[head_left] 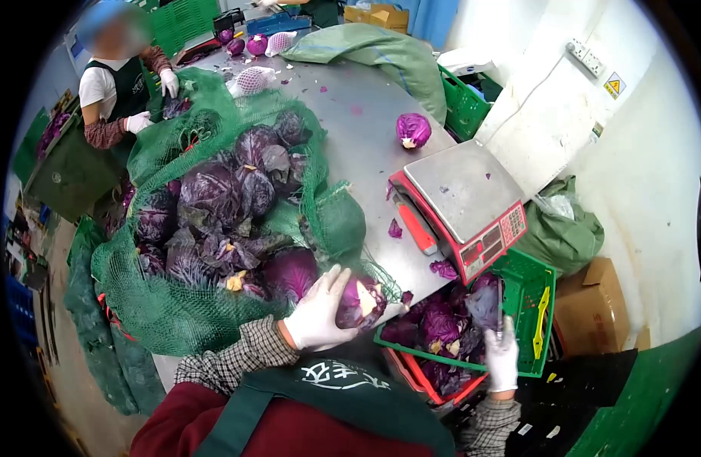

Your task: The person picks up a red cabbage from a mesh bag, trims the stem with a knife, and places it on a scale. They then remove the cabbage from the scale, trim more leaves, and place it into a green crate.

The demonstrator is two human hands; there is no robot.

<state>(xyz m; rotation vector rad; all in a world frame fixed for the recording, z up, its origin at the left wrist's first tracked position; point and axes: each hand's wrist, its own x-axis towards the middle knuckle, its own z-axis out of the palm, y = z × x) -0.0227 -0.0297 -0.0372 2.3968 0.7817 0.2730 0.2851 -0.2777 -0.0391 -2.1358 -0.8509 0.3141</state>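
My left hand (320, 314), in a white glove, is closed around a red cabbage (358, 302) whose pale cut stem faces right. This cabbage is at the table's near edge, beside an open green mesh sack (175, 308) full of dark red cabbages (209, 190). Out to the right, my gloved right hand (502, 356) is over a green crate (529, 266) of purple leaves and trimmings (440, 320). It grips what looks like a broad-bladed knife (484, 305), its blurred bluish-grey face pointing away from me.
A red weighing scale (464, 190) stands on the metal table (343, 114), with a red-handled tool (416, 225) beside it. One trimmed cabbage (413, 131) sits behind the scale. Under the green crate is a red crate (419, 377). A co-worker (118, 84) handles cabbage at far left.
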